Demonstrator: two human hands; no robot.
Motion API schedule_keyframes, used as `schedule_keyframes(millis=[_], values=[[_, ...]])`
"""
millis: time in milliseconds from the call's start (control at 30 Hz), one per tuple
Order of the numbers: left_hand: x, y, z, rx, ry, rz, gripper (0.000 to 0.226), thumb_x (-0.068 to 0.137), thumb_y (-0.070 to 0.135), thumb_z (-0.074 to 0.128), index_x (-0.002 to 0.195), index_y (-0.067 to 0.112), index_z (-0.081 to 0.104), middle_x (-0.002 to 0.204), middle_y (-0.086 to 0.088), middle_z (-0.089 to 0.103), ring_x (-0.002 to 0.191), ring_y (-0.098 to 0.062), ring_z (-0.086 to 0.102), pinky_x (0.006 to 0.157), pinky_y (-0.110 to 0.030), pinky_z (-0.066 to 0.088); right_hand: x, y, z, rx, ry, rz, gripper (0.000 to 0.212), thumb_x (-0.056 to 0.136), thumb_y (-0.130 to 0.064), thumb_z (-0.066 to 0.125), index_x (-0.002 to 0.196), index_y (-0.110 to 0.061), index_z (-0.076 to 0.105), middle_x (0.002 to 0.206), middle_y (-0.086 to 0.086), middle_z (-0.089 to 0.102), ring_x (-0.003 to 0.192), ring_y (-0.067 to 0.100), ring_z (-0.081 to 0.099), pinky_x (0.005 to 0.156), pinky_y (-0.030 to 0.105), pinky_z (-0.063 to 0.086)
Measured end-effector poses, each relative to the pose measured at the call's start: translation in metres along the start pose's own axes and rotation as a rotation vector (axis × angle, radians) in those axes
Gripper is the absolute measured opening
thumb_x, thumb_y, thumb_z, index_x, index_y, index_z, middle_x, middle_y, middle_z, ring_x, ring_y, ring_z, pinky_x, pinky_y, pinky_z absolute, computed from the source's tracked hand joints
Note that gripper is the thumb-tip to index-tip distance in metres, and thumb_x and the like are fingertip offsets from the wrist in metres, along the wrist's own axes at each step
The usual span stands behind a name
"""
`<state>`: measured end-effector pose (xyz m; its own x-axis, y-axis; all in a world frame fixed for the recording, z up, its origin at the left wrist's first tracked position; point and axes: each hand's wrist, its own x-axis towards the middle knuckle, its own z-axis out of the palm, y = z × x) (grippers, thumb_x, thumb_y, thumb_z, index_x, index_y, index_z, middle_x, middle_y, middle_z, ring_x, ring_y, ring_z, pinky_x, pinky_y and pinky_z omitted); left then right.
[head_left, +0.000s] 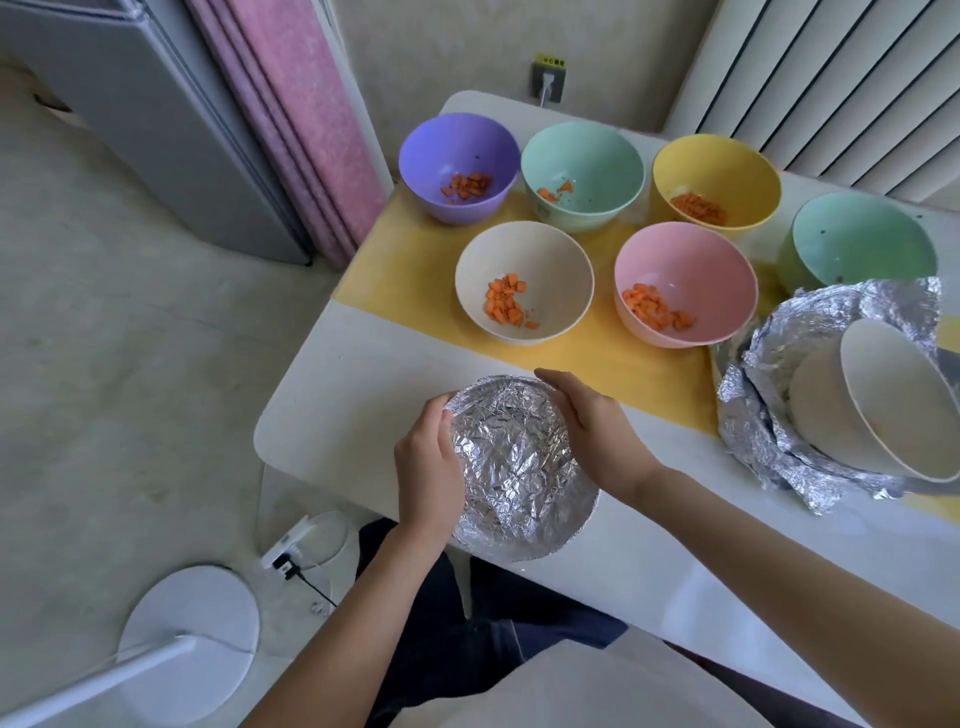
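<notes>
Fingers (441, 411) of the left hand (428, 467) and right hand (597, 431) clasped the foil-covered bowl (519, 467). It was at the bench (353, 405) edge.

A single wide-angle camera, worn on the person's head, gives the only view. It faces forward and steeply down onto the near edge of the table (358, 400). It sits close: both forearms run in from the bottom border, and the left hand (428, 460) and right hand (597, 431) lie near the picture's middle at the foil-covered bowl (514, 467). The coloured bowls (691, 260) sit farther off, toward the top. The floor (130, 364) fills the left side, and the person's lap (467, 623) shows below the table's edge. The lens curves straight lines near the borders.
</notes>
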<state>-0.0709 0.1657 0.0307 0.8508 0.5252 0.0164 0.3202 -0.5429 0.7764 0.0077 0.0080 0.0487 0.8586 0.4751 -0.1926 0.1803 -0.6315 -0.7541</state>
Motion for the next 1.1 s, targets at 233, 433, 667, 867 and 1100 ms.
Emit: schedule_keyframes(millis=[233,433,667,867,1100], values=[[-0.008,-0.005,0.0,-0.011,0.06,-0.083,0.028,0.097,0.004,0.039,0.116,0.005,0.06,0.101,-0.012,0.069,0.095,-0.021,0.064,0.074,-0.014,0.039,0.006,-0.002,0.006,-0.009,0.0,0.004,0.031,0.1,-0.011,0.04,0.125,-0.015,0.058,0.115,0.004,0.067,0.104,0.025,0.061,0.077,0.011,0.033],[-0.006,-0.012,-0.005,-0.01,0.141,-0.148,0.028,0.097,0.001,0.04,0.115,0.002,0.06,0.1,-0.015,0.068,0.091,-0.024,0.063,0.073,-0.014,0.037,0.012,-0.009,0.016,-0.06,-0.034,-0.013,0.038,0.101,-0.015,0.037,0.139,-0.01,0.041,0.136,0.009,0.053,0.124,0.027,0.049,0.103,0.029,0.033],[0.007,-0.026,-0.009,-0.068,0.187,-0.25,0.028,0.098,0.004,0.039,0.117,0.004,0.06,0.098,-0.006,0.065,0.09,-0.018,0.06,0.076,-0.019,0.04,0.033,-0.017,0.027,-0.012,-0.054,0.067,0.037,0.099,-0.007,0.04,0.133,-0.015,0.05,0.128,0.005,0.06,0.116,0.026,0.056,0.092,0.017,0.034],[0.02,-0.04,-0.021,-0.061,0.221,-0.332,0.03,0.099,0.004,0.037,0.12,0.003,0.057,0.096,-0.001,0.059,0.09,-0.015,0.056,0.076,-0.013,0.037,0.05,-0.024,0.046,0.016,-0.096,0.093,0.04,0.102,-0.016,0.033,0.142,-0.012,0.037,0.141,0.007,0.047,0.131,0.023,0.042,0.098,0.013,0.025],[0.037,-0.068,-0.027,-0.074,0.195,-0.414,0.028,0.1,0.011,0.034,0.114,0.002,0.056,0.084,-0.02,0.06,0.07,-0.034,0.058,0.063,-0.031,0.05,0.064,-0.035,0.064,0.077,-0.055,0.15,0.038,0.099,-0.013,0.039,0.137,-0.013,0.045,0.132,0.005,0.056,0.123,0.022,0.049,0.094,0.016,0.03]])
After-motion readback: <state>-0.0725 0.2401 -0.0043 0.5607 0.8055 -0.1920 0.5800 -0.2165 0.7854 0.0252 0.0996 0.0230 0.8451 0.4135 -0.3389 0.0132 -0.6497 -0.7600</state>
